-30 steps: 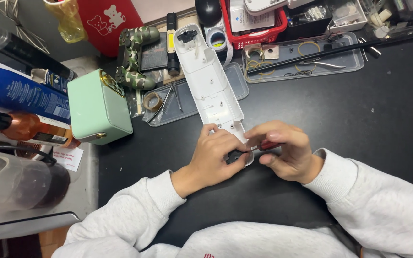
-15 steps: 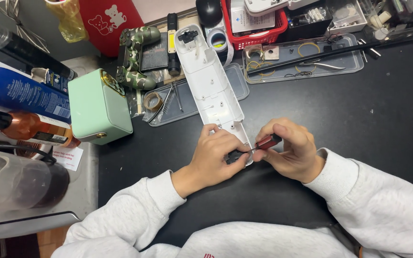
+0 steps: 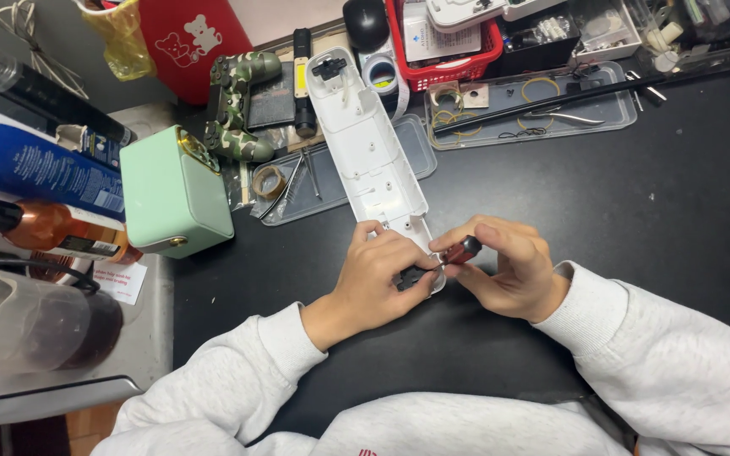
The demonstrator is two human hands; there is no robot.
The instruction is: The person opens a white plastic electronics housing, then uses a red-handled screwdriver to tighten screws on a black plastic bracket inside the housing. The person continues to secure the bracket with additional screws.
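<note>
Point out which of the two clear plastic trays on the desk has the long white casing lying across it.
The left clear tray, beside the mint-green box: the white casing crosses it. The right tray holds only rubber bands and small tools.

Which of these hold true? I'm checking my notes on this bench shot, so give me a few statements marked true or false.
1. The right hand holds a red-handled screwdriver. True.
2. The long white casing lies on a wooden floor. False: it lies on the black table.
3. The left hand rests at the casing's near end. True.
4. The mint-green box sits right of the casing. False: it sits to the left.
</note>
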